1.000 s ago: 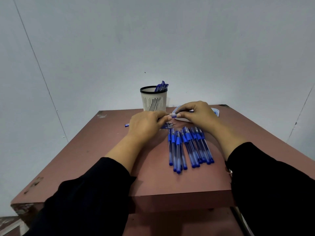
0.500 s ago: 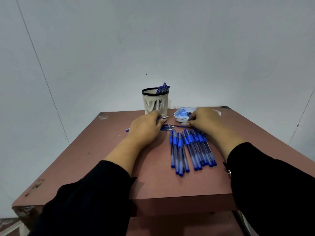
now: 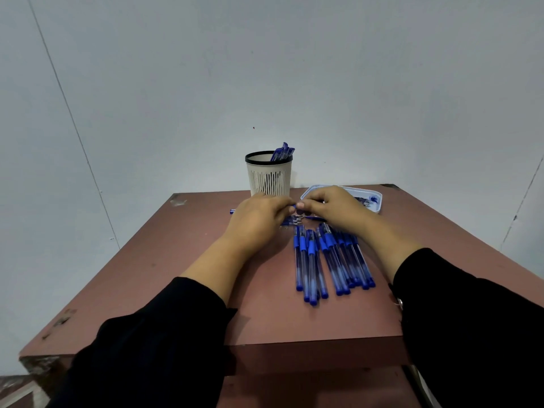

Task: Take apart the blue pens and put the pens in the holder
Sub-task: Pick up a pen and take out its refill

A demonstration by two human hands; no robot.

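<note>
Both hands' grips pinch one blue pen (image 3: 295, 206) lying crosswise between left hand (image 3: 259, 220) and right hand (image 3: 335, 209), the holder (image 3: 269, 176) just beyond the left.

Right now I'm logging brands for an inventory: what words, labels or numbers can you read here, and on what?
None can be read.
Pens on the table: any barrel print is too small and blurred to read.
Pens in the holder: no legible text.
Holder: no label visible.
Tray: no marking visible.
Pen parts below the hands: too small to tell.
</note>
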